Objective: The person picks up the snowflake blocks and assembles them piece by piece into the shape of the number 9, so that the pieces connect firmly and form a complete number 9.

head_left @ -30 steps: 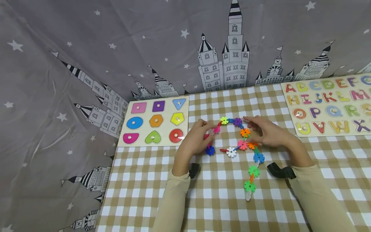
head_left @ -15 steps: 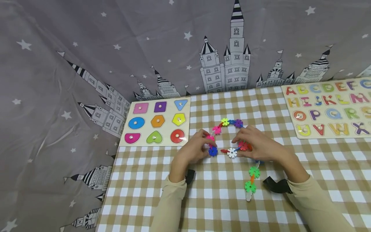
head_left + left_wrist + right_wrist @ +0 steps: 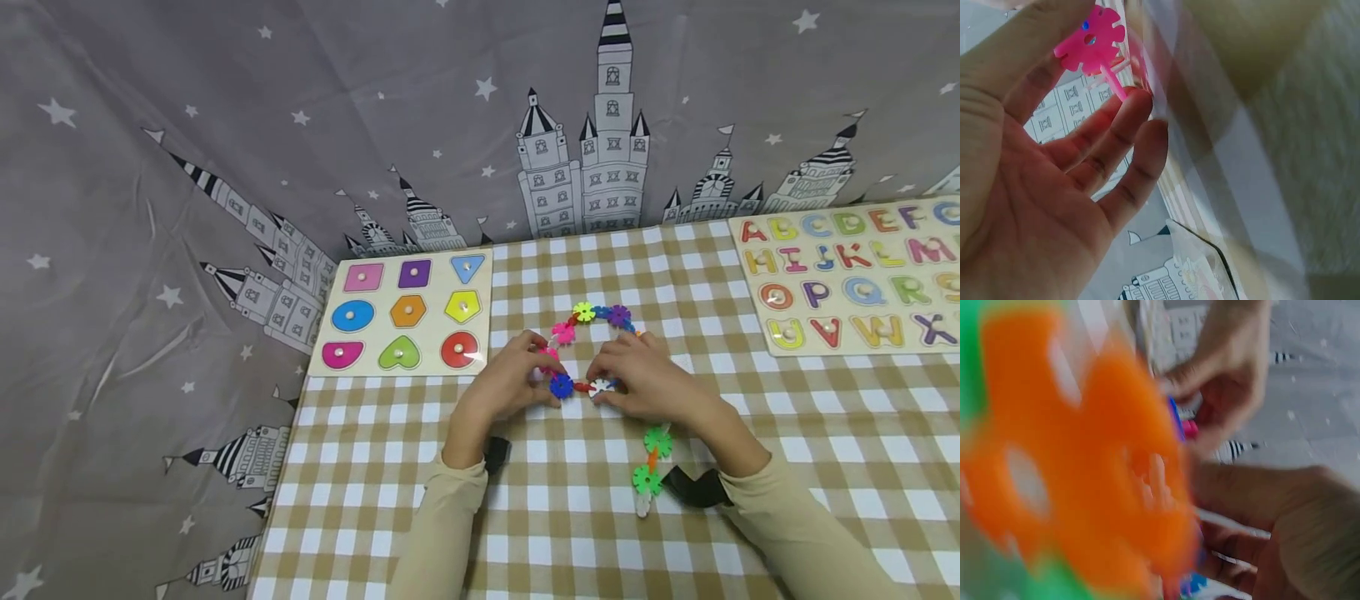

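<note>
A chain of coloured notched plastic discs curves over the checked cloth. My left hand (image 3: 506, 385) pinches its dark blue disc (image 3: 561, 386) between thumb and fingers; a pink disc (image 3: 1100, 47) shows by the thumb in the left wrist view. My right hand (image 3: 652, 379) pinches the white disc (image 3: 601, 388), partly covered by its fingertips. Between the two hands, a red connector (image 3: 582, 387) bridges white and blue. Yellow (image 3: 584, 312) and purple (image 3: 618, 316) discs lie at the back of the loop. An orange disc (image 3: 1085, 494) looms blurred in the right wrist view.
Two green discs (image 3: 647, 480) trail toward the front, beside the right wrist's black strap (image 3: 697, 487). A shape puzzle board (image 3: 408, 310) lies at left, a letter board (image 3: 855, 279) at right. Behind the table hangs a grey castle-print curtain (image 3: 435, 100).
My right hand has moved left and down from the orange discs onto the white disc. The blue disc has shifted right, and the red connector now meets it. My left hand has stayed close by.
</note>
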Motion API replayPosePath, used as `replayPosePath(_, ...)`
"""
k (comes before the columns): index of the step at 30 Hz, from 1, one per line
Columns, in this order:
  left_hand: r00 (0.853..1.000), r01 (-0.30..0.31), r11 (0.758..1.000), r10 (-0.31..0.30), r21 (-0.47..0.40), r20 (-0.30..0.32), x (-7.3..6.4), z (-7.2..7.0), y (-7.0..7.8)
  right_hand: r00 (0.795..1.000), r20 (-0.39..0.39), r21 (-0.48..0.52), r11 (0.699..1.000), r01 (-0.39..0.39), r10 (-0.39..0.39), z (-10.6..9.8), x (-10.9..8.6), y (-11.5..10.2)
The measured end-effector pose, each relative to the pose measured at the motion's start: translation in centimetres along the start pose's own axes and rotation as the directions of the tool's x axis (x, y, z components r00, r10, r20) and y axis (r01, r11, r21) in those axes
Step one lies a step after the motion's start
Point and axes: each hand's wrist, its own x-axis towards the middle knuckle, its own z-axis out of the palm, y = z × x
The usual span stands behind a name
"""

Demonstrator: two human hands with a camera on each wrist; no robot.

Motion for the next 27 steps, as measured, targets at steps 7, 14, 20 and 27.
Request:
replayPosePath(7,1.000,0.008,0.997,-0.007,0.073,-0.011,0.2,0.3,0.5,1.000,-0.004,-0.058,0.998,-0.006,0.006,1.0,0.2,-0.6)
replayPosePath(14,1.000,0.019,0.991,-0.018,0.135,-0.006,0.0,0.3,1.1,1.000,-0.016,-0.052,0.998,0.022,-0.023,1.3,0.3,-0.5)
replayPosePath(20,1.000,0.015,0.985,-0.012,0.170,-0.018,0.0,0.4,1.4,1.000,-0.012,-0.049,0.999,0.020,-0.020,1.5,0.5,-0.5)
replayPosePath(27,0.999,-0.025,0.970,0.032,0.242,-0.024,0.0,0.5,1.8,0.999,-0.035,-0.019,0.999,0.033,-0.034,1.8,0.7,-0.6)
